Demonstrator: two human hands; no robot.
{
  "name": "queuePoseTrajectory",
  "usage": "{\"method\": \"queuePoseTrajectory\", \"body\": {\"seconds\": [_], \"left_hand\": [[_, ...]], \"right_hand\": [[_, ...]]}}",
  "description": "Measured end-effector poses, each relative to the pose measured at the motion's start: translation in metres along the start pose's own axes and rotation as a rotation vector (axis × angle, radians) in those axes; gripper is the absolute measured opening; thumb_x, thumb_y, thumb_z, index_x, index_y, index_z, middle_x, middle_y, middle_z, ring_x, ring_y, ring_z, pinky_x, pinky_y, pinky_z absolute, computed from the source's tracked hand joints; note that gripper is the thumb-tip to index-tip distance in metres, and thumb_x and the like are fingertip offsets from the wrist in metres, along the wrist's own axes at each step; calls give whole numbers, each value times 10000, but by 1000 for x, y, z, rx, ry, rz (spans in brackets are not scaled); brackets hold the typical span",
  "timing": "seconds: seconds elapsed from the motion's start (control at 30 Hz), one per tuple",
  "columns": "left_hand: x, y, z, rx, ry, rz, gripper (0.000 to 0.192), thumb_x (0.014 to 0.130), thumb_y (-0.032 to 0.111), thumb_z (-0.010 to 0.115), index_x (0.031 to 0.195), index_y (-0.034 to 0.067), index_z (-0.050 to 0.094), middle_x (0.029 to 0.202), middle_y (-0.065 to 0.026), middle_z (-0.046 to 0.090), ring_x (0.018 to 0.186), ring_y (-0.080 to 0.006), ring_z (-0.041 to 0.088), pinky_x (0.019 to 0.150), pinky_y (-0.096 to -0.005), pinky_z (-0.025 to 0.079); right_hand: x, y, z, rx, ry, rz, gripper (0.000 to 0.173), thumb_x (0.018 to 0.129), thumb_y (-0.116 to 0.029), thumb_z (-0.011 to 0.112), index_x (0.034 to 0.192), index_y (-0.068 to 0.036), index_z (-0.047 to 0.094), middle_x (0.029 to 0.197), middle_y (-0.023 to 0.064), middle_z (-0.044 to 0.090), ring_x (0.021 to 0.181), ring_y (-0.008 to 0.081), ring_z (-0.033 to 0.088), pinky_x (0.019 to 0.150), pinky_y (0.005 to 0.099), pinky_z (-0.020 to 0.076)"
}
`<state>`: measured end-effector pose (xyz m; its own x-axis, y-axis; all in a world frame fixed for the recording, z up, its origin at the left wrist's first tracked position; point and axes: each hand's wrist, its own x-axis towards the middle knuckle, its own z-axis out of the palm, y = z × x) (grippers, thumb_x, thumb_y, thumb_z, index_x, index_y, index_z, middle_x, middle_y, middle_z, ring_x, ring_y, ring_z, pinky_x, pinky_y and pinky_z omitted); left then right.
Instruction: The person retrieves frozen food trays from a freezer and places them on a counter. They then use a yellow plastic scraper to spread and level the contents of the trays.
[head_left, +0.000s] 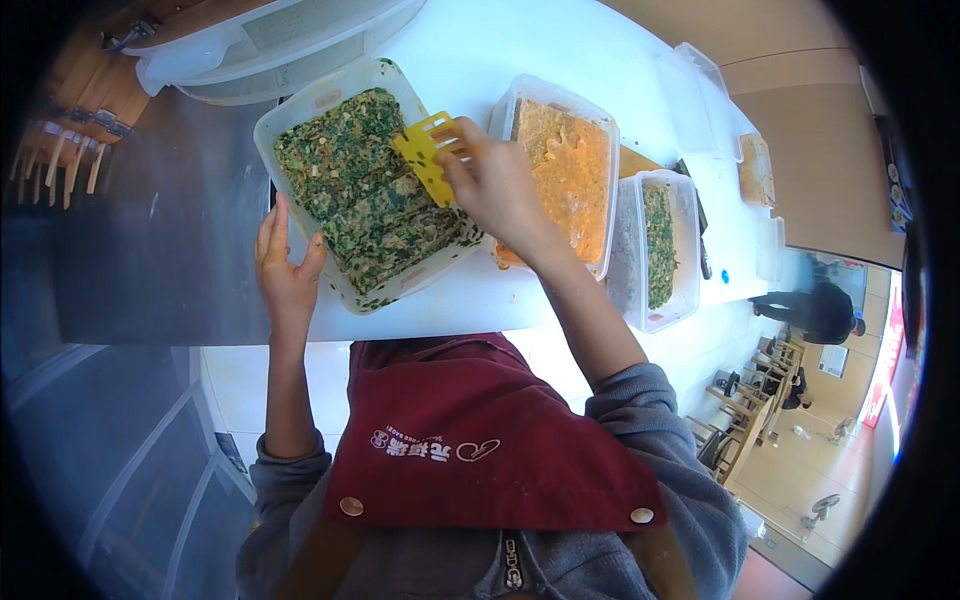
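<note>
My right hand (499, 184) grips a yellow slotted plastic scraper (431, 161), its edge at the right side of a green, chopped filling (360, 180). That filling lies in a square translucent plastic tub (405, 281), which is turned at an angle on the white worktop. At the tub's lower left wall is my left hand (285, 259), fingers apart, with bits of food on the fingertips; whether it touches the wall is hard to tell. Under and beyond my right forearm stands a second tub (613, 187) with an orange filling (574, 180).
To the right stand a smaller tub (690, 300) with green filling, a dark-handled tool (703, 240) and a clear container (705, 97). A large translucent container (300, 45) is at the upper left. Wooden-handled sticks (56, 161) hang at far left. People (821, 311) are far off, near tables.
</note>
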<state>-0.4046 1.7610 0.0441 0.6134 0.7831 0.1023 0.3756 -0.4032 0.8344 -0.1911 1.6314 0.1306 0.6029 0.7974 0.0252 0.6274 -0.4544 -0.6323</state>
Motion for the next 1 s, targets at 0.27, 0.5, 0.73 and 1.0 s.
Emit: {"method": "queuePoseTrajectory", "body": {"seconds": [0.27, 0.5, 0.73, 1.0], "left_hand": [[0, -1, 0, -54, -15, -67, 633, 786, 88, 660, 1374, 104, 425, 1238, -90, 517, 1060, -209, 518, 810, -300, 425], [1, -5, 1, -15, -3, -11, 662, 772, 81, 667, 1383, 117, 414, 1218, -84, 524, 1022, -196, 532, 757, -296, 424], [1, -1, 0, 7, 1, -16, 638, 782, 98, 658, 1375, 110, 423, 1215, -71, 529, 1013, -190, 540, 752, -302, 429], [0, 0, 1, -41, 4, -40, 623, 793, 118, 651, 1374, 122, 426, 1227, -60, 526, 1004, -181, 544, 756, -311, 433]], "right_hand": [[-12, 4, -11, -47, 22, 21, 198, 819, -71, 558, 1003, 0, 558, 689, 191, 624, 611, 341, 618, 583, 428, 492], [-23, 9, -9, -138, -64, 11, 188, 829, -75, 561, 1012, -37, 580, 770, 173, 666, 659, 320, 649, 609, 392, 513], [-27, 6, -14, -164, 95, -104, 178, 821, -82, 564, 990, -29, 585, 656, 195, 612, 595, 350, 614, 542, 410, 482], [-7, 3, -9, -258, 19, -313, 153, 775, -37, 544, 917, 8, 513, 729, 173, 598, 596, 355, 612, 537, 440, 500]]}}
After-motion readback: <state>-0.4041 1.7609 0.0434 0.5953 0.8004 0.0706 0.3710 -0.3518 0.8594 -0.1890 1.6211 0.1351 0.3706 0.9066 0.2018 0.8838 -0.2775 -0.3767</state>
